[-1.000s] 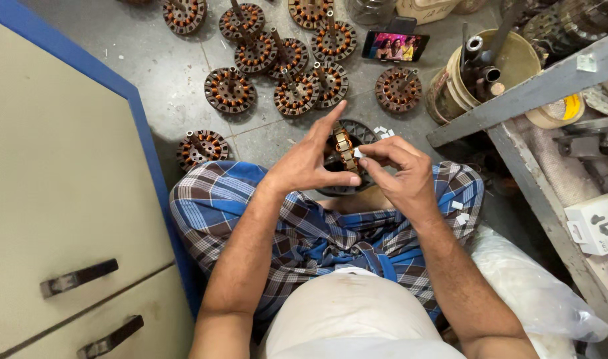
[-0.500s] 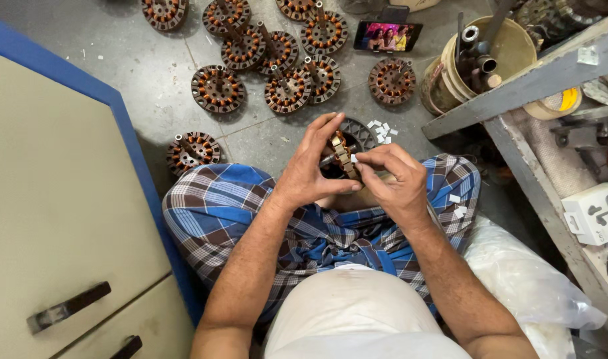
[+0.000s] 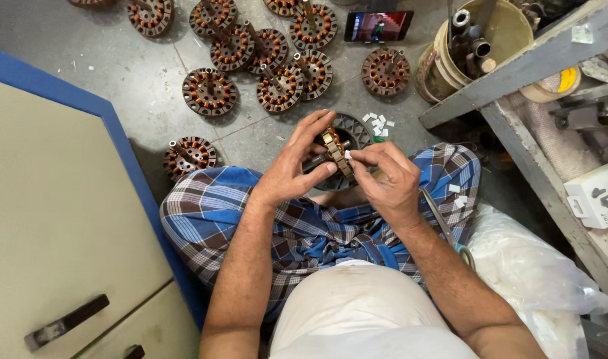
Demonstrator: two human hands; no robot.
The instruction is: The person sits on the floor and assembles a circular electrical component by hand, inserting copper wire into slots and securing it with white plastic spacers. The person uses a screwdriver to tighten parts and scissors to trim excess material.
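I sit cross-legged on the floor in a blue checked cloth. My left hand (image 3: 292,161) holds a round motor stator (image 3: 336,151) with copper windings on edge, fingers spread over its rim. My right hand (image 3: 385,181) pinches a small white paper slip (image 3: 348,154) against the stator's edge. Behind the stator, a dark ring-shaped core (image 3: 354,131) lies on the floor. Small white paper slips (image 3: 378,122) are scattered just beyond it.
Several wound stators (image 3: 277,50) lie on the grey floor ahead, one more (image 3: 189,155) by my left knee. A phone (image 3: 378,26) with a lit screen stands behind them. A bucket of parts (image 3: 470,46), a metal rack (image 3: 536,63), a beige cabinet (image 3: 58,219) and scissors (image 3: 443,223) surround me.
The view has shifted slightly, so the floor items sit lower in the picture. My hands stay on the stator, with the right fingers now pressing the white slip at its edge.
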